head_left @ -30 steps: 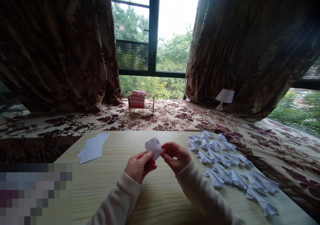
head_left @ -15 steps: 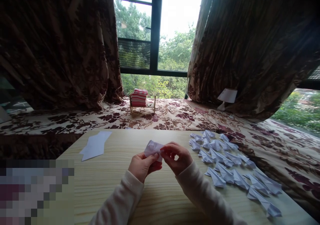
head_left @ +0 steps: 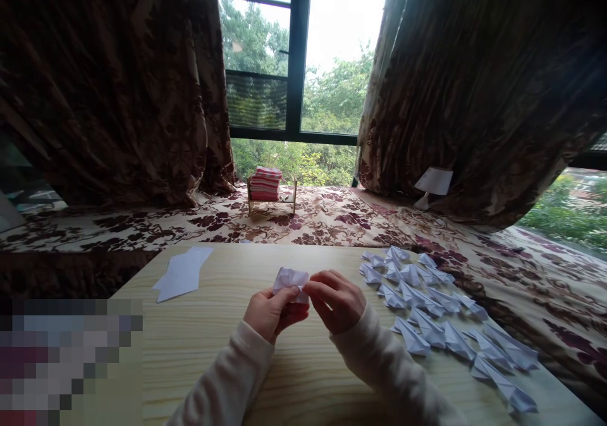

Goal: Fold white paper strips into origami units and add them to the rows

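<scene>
A small piece of white folded paper [head_left: 290, 278] is held above the middle of the table, creased and partly covered by fingers. My left hand [head_left: 269, 312] grips it from the lower left, the thumb lying on top and the fingers curled beneath. At the paper's right edge, my right hand [head_left: 337, 299] pinches with its fingertips; the thumb is mostly hidden behind the fingers. Several folded white paper pieces [head_left: 411, 298] with pointed ends lie spread over the right side of the table, beyond my right hand.
Flat white paper sheets [head_left: 184, 274] lie at the back left of the pale wooden table [head_left: 227, 375]. Behind it, a flowered cloth surface [head_left: 327, 217] carries a small rack [head_left: 272, 200] with red-and-white striped folded cloths [head_left: 265, 184], and a small lamp [head_left: 434, 182]. Dark curtains [head_left: 114, 85] flank the window.
The fingers of my right hand have shifted slightly along the paper's right edge and straightened a little. My left hand keeps its grip. The view has moved very slightly.
</scene>
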Demonstrator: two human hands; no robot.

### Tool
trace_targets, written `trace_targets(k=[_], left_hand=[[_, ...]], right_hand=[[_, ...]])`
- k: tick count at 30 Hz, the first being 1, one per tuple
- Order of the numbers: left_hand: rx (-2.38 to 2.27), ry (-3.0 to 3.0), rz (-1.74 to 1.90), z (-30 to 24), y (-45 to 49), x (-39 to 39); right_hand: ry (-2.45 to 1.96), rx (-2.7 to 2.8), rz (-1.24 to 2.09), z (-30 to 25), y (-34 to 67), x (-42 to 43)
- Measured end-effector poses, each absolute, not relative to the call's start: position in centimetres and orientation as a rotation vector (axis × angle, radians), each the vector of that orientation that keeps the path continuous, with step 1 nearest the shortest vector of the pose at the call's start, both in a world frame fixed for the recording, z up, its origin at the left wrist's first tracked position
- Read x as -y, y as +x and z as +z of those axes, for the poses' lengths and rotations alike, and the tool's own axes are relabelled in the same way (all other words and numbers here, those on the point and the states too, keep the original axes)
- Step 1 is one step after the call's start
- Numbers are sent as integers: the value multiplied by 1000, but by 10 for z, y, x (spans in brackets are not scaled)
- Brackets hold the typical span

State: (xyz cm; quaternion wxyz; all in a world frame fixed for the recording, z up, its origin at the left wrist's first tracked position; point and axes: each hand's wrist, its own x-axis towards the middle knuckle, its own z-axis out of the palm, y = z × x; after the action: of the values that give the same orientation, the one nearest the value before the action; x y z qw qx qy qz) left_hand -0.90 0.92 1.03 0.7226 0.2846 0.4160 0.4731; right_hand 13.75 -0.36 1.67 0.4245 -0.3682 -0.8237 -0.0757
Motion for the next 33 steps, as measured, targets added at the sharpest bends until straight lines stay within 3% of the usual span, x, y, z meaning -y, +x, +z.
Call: trace_targets(k=[18, 22, 28, 33], left_hand=[[-889, 630, 1106, 12, -11, -8], [-920, 617, 1126, 9, -10, -10], [-844, 613, 1251, 10, -3, -6], [-877, 615, 1316, 11, 2, -2]], right_hand=[[-835, 2036, -78, 16, 134, 4], [-825, 1894, 107, 13, 128, 5], [-1147, 1480, 578, -2, 117, -2], [-997, 1357, 882, -6, 115, -6]])
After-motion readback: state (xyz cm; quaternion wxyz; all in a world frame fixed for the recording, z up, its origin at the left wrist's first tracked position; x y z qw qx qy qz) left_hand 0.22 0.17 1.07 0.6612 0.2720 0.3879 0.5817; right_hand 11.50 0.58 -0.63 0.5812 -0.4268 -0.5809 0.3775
